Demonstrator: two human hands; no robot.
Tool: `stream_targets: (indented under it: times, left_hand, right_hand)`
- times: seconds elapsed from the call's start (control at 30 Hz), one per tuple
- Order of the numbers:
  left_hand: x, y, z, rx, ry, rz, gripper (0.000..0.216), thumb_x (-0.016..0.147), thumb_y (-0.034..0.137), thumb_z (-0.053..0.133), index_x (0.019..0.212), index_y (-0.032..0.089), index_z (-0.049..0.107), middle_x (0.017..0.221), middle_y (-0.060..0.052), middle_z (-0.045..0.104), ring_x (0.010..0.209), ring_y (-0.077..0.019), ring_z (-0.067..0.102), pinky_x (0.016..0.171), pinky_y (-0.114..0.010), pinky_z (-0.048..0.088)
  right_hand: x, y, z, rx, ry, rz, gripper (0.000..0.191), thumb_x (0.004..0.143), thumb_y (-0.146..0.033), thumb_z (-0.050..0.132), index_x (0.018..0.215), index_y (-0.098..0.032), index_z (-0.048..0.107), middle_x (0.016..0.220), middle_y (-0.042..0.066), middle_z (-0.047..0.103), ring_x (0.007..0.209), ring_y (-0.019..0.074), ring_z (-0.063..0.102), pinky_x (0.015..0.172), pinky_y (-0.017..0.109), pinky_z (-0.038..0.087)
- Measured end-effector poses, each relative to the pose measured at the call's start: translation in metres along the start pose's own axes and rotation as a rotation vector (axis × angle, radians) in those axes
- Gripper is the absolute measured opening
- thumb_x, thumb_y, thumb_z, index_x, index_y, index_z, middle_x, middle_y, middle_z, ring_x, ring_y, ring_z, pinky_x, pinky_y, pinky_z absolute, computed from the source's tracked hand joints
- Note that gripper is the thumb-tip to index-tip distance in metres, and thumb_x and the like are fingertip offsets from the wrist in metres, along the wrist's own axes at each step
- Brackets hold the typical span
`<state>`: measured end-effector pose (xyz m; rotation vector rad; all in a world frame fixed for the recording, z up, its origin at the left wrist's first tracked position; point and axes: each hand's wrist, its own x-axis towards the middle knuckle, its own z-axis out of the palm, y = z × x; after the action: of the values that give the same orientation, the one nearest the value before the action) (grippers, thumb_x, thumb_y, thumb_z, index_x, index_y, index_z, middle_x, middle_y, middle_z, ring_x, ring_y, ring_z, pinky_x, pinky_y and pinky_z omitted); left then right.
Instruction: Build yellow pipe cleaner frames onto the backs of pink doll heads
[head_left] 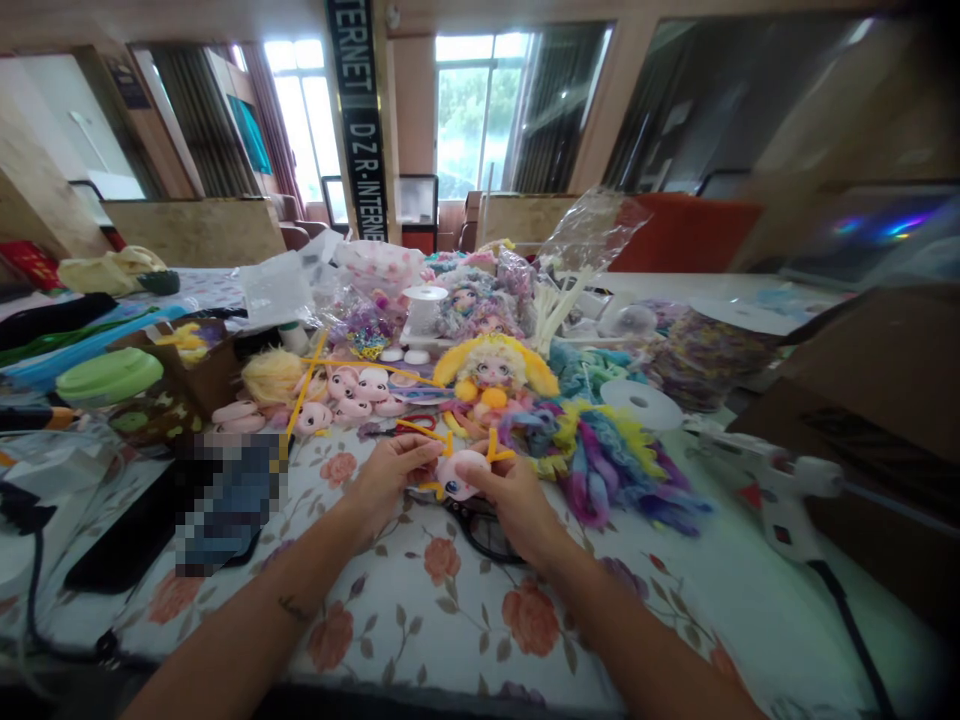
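Both forearms [292, 585] angle inward, left grip [396, 478] and right grip [521, 500] pinching a pale doll head [456, 472].

Small doll head [459, 476]: pale pink, smooth, rounded, dark-blue eye showing on left side. Gripped between left hand [399, 478] and right hand [517, 495], right thumb covering part of face. Yellow stems [493, 444] jutting up beside head, both sides; bends visible, exact attachment unclear. Held over flower-patterned desk [405, 620].
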<state>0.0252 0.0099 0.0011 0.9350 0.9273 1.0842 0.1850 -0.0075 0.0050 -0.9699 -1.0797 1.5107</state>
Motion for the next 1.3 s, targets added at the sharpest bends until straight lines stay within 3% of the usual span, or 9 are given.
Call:
stream_targets:
  times: [0.2,0.47,0.7,0.87,1.0,1.1,1.2,1.3]
  left_hand:
    - [0.0,0.0,-0.001,-0.127,-0.063,-0.05,0.025,0.062,0.03,0.078,0.073,0.012,0.066,0.064,-0.001,0.062,0.055,-0.0089,0.057,0.056,-0.021,0.048]
    - [-0.006,0.006,0.003,-0.263,-0.111,-0.11,0.018,0.061,0.023,0.078,0.068,0.012,0.066,0.059,0.0,0.06,0.053,-0.008,0.056,0.053,-0.018,0.046]
    - [-0.004,0.008,0.001,0.039,-0.054,0.122,0.026,0.067,0.032,0.074,0.087,0.016,0.069,0.082,-0.003,0.065,0.071,-0.0112,0.058,0.066,-0.022,0.047]
    - [-0.005,0.008,0.0,0.253,-0.073,0.257,0.022,0.07,0.035,0.071,0.072,0.014,0.065,0.072,-0.002,0.061,0.065,-0.0112,0.053,0.062,-0.022,0.042]
    - [-0.007,0.004,0.0,0.376,-0.026,0.367,0.021,0.073,0.035,0.068,0.072,0.015,0.065,0.071,-0.001,0.059,0.066,-0.0114,0.051,0.062,-0.022,0.04]
    - [-0.005,0.002,0.001,0.319,-0.002,0.33,0.024,0.074,0.039,0.067,0.074,0.015,0.065,0.072,-0.001,0.06,0.067,-0.0116,0.052,0.062,-0.022,0.041]
    - [-0.002,0.0,0.001,0.116,0.009,0.24,0.032,0.076,0.046,0.062,0.086,0.016,0.067,0.08,-0.003,0.062,0.073,-0.0129,0.056,0.066,-0.023,0.045]
    - [0.0,0.0,0.002,-0.001,-0.041,0.156,0.039,0.078,0.051,0.058,0.094,0.016,0.065,0.085,-0.005,0.063,0.078,-0.0152,0.059,0.068,-0.026,0.047]
  right_hand:
    - [0.0,0.001,-0.002,-0.021,-0.117,0.042,0.021,0.066,-0.032,0.074,0.077,-0.016,0.068,0.071,0.001,0.066,0.064,0.0125,0.058,0.061,0.023,0.044]
    - [-0.002,-0.005,0.002,0.193,-0.087,0.063,0.022,0.059,-0.03,0.078,0.07,-0.015,0.067,0.064,0.0,0.064,0.057,0.0106,0.055,0.057,0.022,0.043]
    - [-0.003,-0.003,0.001,-0.035,-0.076,0.009,0.02,0.063,-0.031,0.075,0.072,-0.015,0.066,0.063,-0.001,0.063,0.057,0.0112,0.054,0.056,0.023,0.042]
    - [-0.004,0.001,0.001,-0.074,-0.147,0.058,0.017,0.065,-0.031,0.073,0.07,-0.017,0.065,0.061,-0.001,0.063,0.054,0.0117,0.055,0.052,0.023,0.042]
    - [-0.003,0.005,0.001,-0.018,-0.15,0.099,0.018,0.065,-0.031,0.073,0.069,-0.017,0.063,0.06,0.0,0.063,0.051,0.0115,0.055,0.051,0.023,0.043]
    - [-0.002,0.005,0.002,0.014,-0.129,0.105,0.019,0.064,-0.031,0.075,0.069,-0.017,0.063,0.059,-0.001,0.062,0.051,0.0112,0.055,0.051,0.024,0.044]
    - [-0.002,0.002,0.001,0.055,-0.063,0.073,0.021,0.064,-0.031,0.076,0.073,-0.016,0.066,0.063,0.0,0.064,0.055,0.0115,0.057,0.055,0.023,0.045]
    - [0.0,-0.001,0.0,0.168,0.009,0.021,0.026,0.063,-0.032,0.078,0.08,-0.016,0.068,0.073,0.001,0.068,0.065,0.0132,0.06,0.063,0.025,0.048]
